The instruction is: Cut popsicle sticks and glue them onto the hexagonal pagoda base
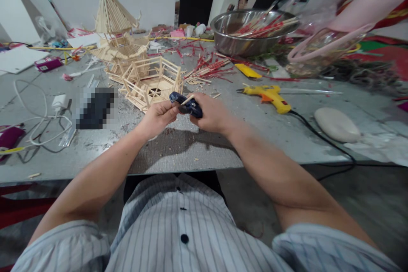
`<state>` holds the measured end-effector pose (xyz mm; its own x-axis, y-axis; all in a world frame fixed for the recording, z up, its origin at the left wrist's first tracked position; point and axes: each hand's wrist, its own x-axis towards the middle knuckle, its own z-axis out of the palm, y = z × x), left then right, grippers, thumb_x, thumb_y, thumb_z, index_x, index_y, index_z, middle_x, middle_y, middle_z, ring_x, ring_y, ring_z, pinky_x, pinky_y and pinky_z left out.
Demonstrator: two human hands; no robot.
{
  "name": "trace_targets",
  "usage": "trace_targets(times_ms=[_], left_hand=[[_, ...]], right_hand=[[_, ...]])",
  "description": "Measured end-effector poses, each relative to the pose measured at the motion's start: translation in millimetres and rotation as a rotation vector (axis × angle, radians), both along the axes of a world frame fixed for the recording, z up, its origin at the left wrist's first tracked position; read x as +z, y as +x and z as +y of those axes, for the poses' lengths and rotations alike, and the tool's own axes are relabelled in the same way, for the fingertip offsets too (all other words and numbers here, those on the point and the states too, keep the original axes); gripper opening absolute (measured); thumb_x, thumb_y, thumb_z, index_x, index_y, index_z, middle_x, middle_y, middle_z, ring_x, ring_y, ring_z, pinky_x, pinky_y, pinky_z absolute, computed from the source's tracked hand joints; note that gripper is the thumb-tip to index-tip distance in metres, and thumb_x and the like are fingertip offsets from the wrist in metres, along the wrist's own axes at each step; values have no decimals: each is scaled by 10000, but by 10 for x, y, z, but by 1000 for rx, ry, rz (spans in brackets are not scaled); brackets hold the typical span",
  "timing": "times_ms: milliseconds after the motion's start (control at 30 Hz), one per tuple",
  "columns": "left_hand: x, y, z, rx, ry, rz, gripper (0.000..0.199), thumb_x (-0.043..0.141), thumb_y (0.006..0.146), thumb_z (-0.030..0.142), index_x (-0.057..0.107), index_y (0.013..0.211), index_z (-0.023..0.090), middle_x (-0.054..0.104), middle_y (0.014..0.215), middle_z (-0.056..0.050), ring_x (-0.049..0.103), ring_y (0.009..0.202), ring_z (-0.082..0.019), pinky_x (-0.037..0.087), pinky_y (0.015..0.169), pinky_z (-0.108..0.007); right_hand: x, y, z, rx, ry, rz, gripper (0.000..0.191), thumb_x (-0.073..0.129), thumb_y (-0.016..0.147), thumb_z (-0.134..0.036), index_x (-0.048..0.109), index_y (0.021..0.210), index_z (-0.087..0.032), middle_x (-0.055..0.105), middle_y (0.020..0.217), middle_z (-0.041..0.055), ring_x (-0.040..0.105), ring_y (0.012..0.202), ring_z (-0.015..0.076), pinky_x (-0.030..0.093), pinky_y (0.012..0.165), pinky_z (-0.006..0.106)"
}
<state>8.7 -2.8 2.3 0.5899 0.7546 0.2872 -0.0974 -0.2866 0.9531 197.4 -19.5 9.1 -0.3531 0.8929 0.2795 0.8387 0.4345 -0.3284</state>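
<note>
Near the table's middle, my right hand [212, 112] is closed around a dark blue hand tool [196, 109]. A short, thin wooden stick [187, 100] lies across the tool, close to the fingertips of both hands. My left hand [159, 117] is pinched at the tool's left end; what exactly its fingers grip is too small to tell. Just behind the hands stands an open, many-sided frame of wooden sticks [172, 70]. Beyond it to the left rises a stick tower [113, 17] with a pointed roof.
A yellow glue gun [269, 94] and a pale oval object [337, 124] lie to the right. Behind them is a metal basin [223, 42] with red-tipped sticks. A blurred dark object [95, 108] and white cables [46, 102] lie left on the grey table [105, 159].
</note>
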Motion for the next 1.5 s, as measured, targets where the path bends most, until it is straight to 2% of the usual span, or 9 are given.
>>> trace_targets(times_ms=[100, 167, 333, 467, 733, 900, 1000, 1167, 1500], left_hand=[[53, -14, -30, -32, -87, -48, 527, 716, 737, 645, 482, 650, 181, 298, 451, 91, 210, 397, -45, 158, 392, -192], [87, -35, -29, -21, -139, -116, 472, 725, 751, 602, 525, 707, 177, 295, 445, 99, 199, 385, -46, 153, 380, -187], [77, -67, 32, 66, -119, -86, 387, 682, 821, 526, 544, 795, 165, 330, 452, 102, 205, 391, -48, 151, 379, -178], [1, -45, 67, 167, -23, 83, 187, 562, 930, 296, 503, 807, 168, 369, 474, 96, 274, 408, -54, 231, 424, -176], [-93, -51, 96, 356, 394, 478, 179, 541, 869, 172, 534, 690, 161, 478, 531, 39, 388, 487, -86, 271, 499, -199], [-98, -42, 85, 437, 506, 641, 226, 549, 871, 192, 550, 648, 156, 438, 521, 36, 353, 489, -96, 221, 508, -221], [-92, -35, 76, 472, 502, 697, 227, 551, 875, 189, 560, 651, 153, 425, 523, 34, 347, 495, -102, 207, 511, -227], [-98, -34, 59, 496, 538, 693, 215, 547, 884, 192, 598, 680, 148, 442, 543, 23, 363, 512, -110, 217, 520, -229], [7, 29, -41, 513, 547, 989, 221, 514, 949, 221, 693, 847, 142, 672, 746, -75, 583, 680, -191, 269, 554, -273]], right_hand=[[-14, 69, 67, 84, 53, 53, 598, 542, 685, -178, 488, 1280, -199, 604, 1272, 118, 571, 1146, 286, 444, 943, 420], [-12, 128, 115, 37, 70, 60, 615, 552, 696, -172, 470, 1303, -218, 588, 1303, 108, 550, 1186, 286, 432, 976, 432], [-57, 343, 288, -368, 59, 71, 582, 589, 796, -359, 471, 1331, -161, 586, 1262, 190, 558, 1163, 351, 437, 952, 499], [-245, 550, 482, -594, 7, 30, 670, 647, 753, -547, 542, 1252, -114, 622, 1121, 240, 572, 1093, 412, 436, 888, 574], [-523, 685, 657, -636, -79, -85, 765, 655, 689, -685, 620, 1169, -91, 620, 1114, 278, 548, 1105, 450, 401, 882, 643], [-336, 563, 520, -526, -76, -125, 687, 581, 811, -585, 561, 1281, -84, 580, 1259, 275, 525, 1174, 442, 344, 963, 650], [-150, 378, 325, -273, 154, -22, 474, 442, 926, -394, 542, 1329, -165, 553, 1356, 186, 476, 1272, 339, 315, 1042, 553], [-45, 43, 87, 128, 244, -70, 438, 320, 980, -405, 641, 1212, -218, 666, 1181, 98, 535, 1171, 251, 308, 1053, 441], [-297, -66, 148, 93, 431, -207, 468, 288, 1007, -373, 690, 897, -158, 676, 794, 103, 550, 798, 223, 339, 760, 361]])
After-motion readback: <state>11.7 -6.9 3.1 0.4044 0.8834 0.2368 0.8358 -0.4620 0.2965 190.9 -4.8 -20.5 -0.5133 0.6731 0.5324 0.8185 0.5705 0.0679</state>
